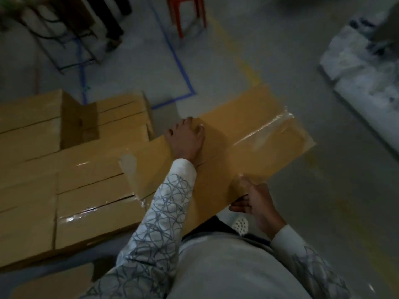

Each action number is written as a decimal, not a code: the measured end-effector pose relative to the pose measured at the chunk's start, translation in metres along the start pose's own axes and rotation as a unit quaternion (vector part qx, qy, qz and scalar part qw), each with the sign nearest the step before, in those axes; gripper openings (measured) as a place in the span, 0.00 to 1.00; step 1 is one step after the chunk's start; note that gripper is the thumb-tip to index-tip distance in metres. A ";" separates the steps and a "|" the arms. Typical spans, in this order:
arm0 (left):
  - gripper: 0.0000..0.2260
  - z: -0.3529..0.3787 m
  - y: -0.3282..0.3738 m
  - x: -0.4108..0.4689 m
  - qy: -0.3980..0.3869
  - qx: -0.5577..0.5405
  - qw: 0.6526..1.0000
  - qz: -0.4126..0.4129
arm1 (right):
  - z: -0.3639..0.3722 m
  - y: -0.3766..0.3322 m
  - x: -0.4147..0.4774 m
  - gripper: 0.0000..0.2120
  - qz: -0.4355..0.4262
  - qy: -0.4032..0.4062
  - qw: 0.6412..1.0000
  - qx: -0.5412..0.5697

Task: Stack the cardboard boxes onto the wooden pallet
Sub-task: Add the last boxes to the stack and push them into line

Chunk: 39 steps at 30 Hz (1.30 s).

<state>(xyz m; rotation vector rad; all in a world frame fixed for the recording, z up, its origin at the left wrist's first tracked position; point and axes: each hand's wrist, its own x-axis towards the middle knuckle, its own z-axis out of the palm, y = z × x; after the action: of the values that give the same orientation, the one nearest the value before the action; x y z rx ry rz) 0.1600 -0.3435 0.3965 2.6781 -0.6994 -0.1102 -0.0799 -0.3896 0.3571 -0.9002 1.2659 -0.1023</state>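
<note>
I hold a long brown cardboard box [244, 137] sealed with clear tape, angled in front of me at centre. My left hand [186, 139] lies over its far top edge, fingers curled on it. My right hand [253, 201] grips its near corner by the tape. The box's left end reaches over a stack of several similar cardboard boxes [64, 169] laid in rows at the left. One box [79, 124] in that stack stands on end. The wooden pallet is hidden under the stack.
Blue tape lines [179, 61] mark the grey floor beyond the boxes. A red plastic stool [185, 14] stands at the top. A metal rack [71, 35] is at the top left. White wrapped goods [367, 67] lie at the right. My foot [240, 225] shows below the box.
</note>
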 end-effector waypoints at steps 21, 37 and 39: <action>0.23 -0.011 -0.013 0.354 0.090 0.013 0.959 -0.270 | 0.188 -0.345 0.272 0.28 0.009 -0.161 0.962 -0.222; 0.24 -0.023 -0.030 0.541 0.219 -0.105 0.788 -0.566 | 0.421 -0.574 0.463 0.28 -0.273 -0.251 0.752 -0.545; 0.24 -0.023 -0.031 0.545 0.248 -0.137 0.754 -0.593 | 0.456 -0.577 0.471 0.35 -0.287 -0.259 0.750 -0.536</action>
<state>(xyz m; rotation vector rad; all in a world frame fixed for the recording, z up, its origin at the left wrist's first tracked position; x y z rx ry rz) 0.6542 -0.5753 0.4162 2.2417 1.1312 0.1647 0.6993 -0.7839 0.3640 -2.1310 0.3762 0.4251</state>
